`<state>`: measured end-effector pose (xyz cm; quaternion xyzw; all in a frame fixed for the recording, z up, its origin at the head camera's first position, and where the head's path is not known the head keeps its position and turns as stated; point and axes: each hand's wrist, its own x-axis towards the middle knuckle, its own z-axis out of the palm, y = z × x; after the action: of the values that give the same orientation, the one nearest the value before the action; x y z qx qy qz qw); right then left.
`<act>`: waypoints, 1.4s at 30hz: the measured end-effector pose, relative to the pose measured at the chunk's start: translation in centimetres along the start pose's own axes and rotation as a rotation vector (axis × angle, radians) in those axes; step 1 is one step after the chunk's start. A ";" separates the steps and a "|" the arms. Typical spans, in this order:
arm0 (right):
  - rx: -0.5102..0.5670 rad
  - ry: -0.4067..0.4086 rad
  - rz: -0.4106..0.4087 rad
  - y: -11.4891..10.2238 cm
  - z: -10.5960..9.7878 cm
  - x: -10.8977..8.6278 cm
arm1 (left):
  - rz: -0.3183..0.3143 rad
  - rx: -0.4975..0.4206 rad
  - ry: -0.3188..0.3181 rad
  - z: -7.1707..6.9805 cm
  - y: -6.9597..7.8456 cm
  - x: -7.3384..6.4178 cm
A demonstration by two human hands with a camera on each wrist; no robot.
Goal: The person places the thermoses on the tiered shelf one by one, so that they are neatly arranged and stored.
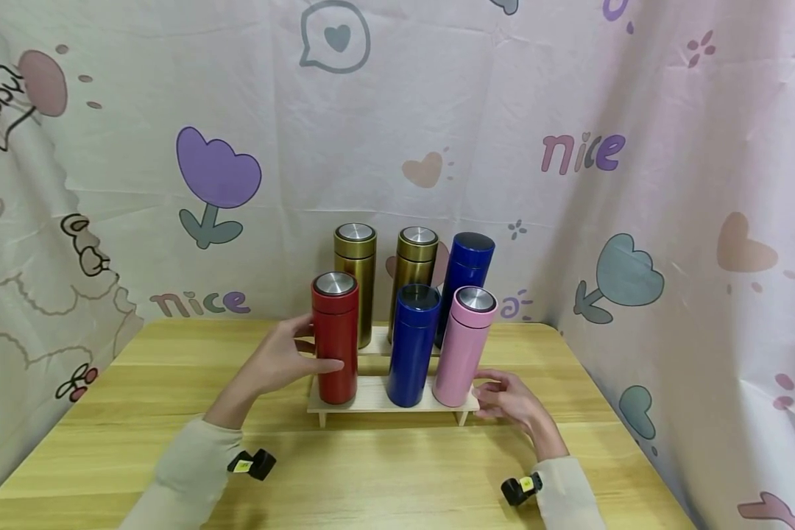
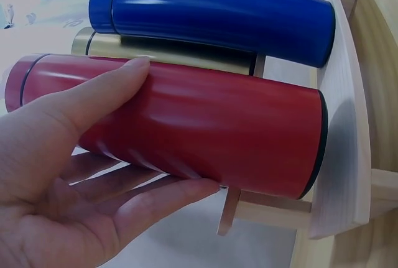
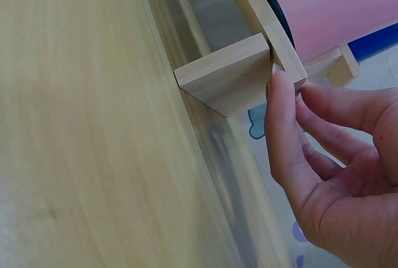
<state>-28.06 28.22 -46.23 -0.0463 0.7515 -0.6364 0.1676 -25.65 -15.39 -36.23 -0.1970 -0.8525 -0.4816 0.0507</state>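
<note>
A red thermos flask (image 1: pixel 336 346) stands upright at the left end of the front step of a wooden two-step rack (image 1: pixel 373 395). My left hand (image 1: pixel 280 358) holds this flask from the left; in the left wrist view the thumb (image 2: pixel 118 87) lies along one side and the fingers reach round the other. At the rack's right end, my right hand (image 1: pixel 509 400) pinches the corner of the front board, above its leg (image 3: pixel 227 78). A blue flask (image 1: pixel 411 353) and a pink flask (image 1: pixel 462 353), slightly tilted in view, share the front step.
Two gold flasks (image 1: pixel 355 294) (image 1: pixel 416 258) and another blue flask (image 1: pixel 467 269) stand on the rack's back step. The wooden table (image 1: pixel 371 478) lies under the rack. A patterned curtain (image 1: pixel 437 96) hangs behind and to the sides.
</note>
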 end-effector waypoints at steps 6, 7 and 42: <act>0.000 -0.009 -0.007 0.1 0.0 0.0 | -0.005 0.007 -0.009 0.6 0.0 0.3; 0.001 -0.009 -0.007 0.1 0.0 0.0 | -0.006 0.005 -0.010 0.7 0.0 0.3; 0.011 -0.009 -0.007 -0.1 0.1 -0.2 | -0.030 -0.002 -0.018 2.6 -0.5 0.9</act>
<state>-27.88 28.11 -46.09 -0.0508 0.7471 -0.6408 0.1689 -26.36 -13.15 -37.78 -0.1886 -0.8553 -0.4813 0.0359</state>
